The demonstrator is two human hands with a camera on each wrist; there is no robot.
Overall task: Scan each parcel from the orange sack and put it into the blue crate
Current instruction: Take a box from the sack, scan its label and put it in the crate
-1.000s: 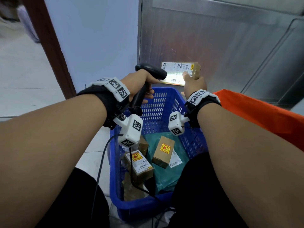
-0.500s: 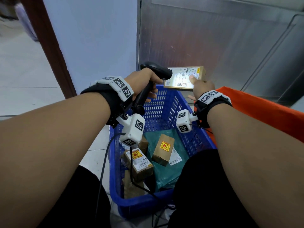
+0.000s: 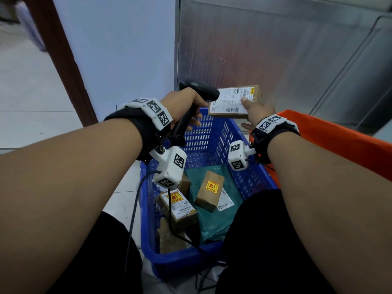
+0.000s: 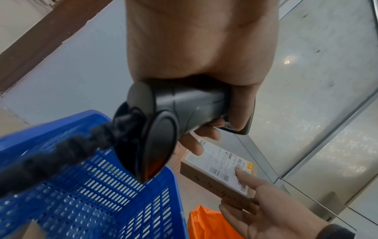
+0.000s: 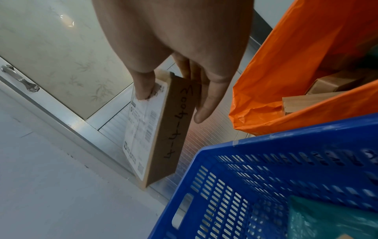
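Observation:
My right hand (image 3: pixel 254 111) pinches a flat cardboard parcel (image 3: pixel 233 101) with a white shipping label, thumb on the label, fingers behind, above the far rim of the blue crate (image 3: pixel 214 143). My left hand (image 3: pixel 182 105) grips a black handheld scanner (image 3: pixel 199 91), its head right next to the label's left end. In the left wrist view the scanner (image 4: pixel 184 110) fills the middle, with the parcel (image 4: pixel 220 174) below it. The right wrist view shows the parcel (image 5: pixel 161 129) edge-on with handwriting, and my right hand (image 5: pixel 184 77) above it. The orange sack (image 3: pixel 331 141) lies on the right.
Inside the crate lie brown boxes (image 3: pixel 209 189) with yellow stickers and a green poly bag (image 3: pixel 222 221). More cardboard parcels (image 5: pixel 327 90) show in the sack's mouth. A metal door (image 3: pixel 275 49) stands behind, a blue wall (image 3: pixel 116 49) to the left. The scanner cable (image 3: pixel 133 209) hangs past the crate.
Both hands have shifted slightly right, and the parcel has come closer to the scanner head, with its label now tilted more toward the head view. Both grips are unchanged.

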